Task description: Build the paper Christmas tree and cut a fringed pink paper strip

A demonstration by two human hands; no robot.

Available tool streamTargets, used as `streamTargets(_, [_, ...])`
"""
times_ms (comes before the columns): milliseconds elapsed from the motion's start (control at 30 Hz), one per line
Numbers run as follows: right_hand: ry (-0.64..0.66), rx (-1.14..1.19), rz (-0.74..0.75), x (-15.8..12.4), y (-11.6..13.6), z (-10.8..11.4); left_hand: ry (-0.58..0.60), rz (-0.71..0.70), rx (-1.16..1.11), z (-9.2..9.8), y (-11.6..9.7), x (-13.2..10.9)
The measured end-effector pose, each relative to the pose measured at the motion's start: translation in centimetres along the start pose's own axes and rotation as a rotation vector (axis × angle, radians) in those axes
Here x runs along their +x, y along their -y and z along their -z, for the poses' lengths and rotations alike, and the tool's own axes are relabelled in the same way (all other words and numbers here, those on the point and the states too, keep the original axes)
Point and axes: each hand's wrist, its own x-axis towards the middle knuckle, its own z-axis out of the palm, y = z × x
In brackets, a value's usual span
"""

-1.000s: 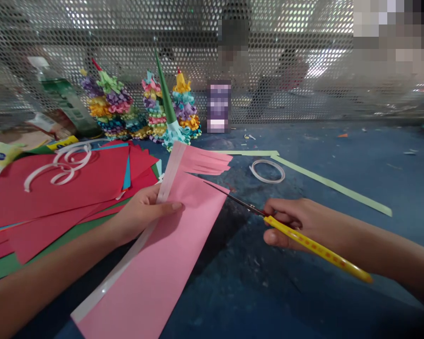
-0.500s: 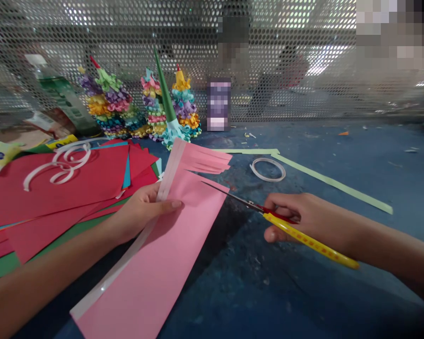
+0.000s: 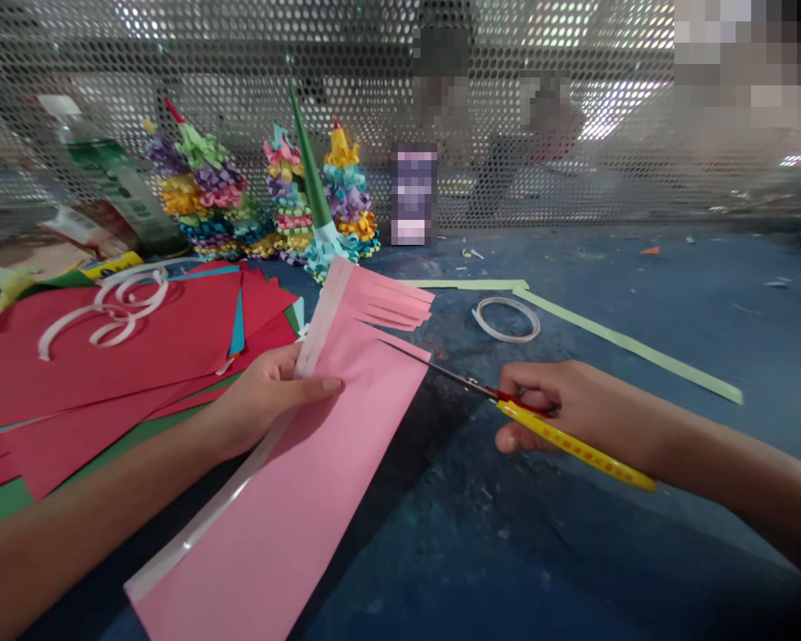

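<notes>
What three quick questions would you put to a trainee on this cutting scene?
1. Which hand holds the scissors?
2. True or false: the pink paper has fringe cuts at its far end.
3. Where does the white ring lie? A on the pink paper; B on the table beside the green strip; C under the scissors.
Key: 1 the right hand; 2 true; 3 B.
</notes>
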Motion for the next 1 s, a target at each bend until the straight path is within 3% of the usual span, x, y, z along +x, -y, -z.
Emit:
streamTargets(267, [0.097, -0.090, 0.139, -0.3, 1.3, 0.4, 0.084, 0.048, -0.075, -0.3, -0.6, -0.2])
streamTargets(500, [0.063, -0.064, 0.147, 0.6, 2.9, 0.5, 0.121, 0.078, -0.105, -0.2, -0.8, 0.2])
streamTargets(700, [0.000, -0.044, 0.169, 1.2, 2.5, 0.1, 0.112, 0.069, -0.103, -0.2, -0.7, 0.1])
streamTargets(1000, [0.028, -0.062, 0.238, 0.9, 2.9, 0.2, 0.166, 0.083, -0.122, 0.2, -0.7, 0.1])
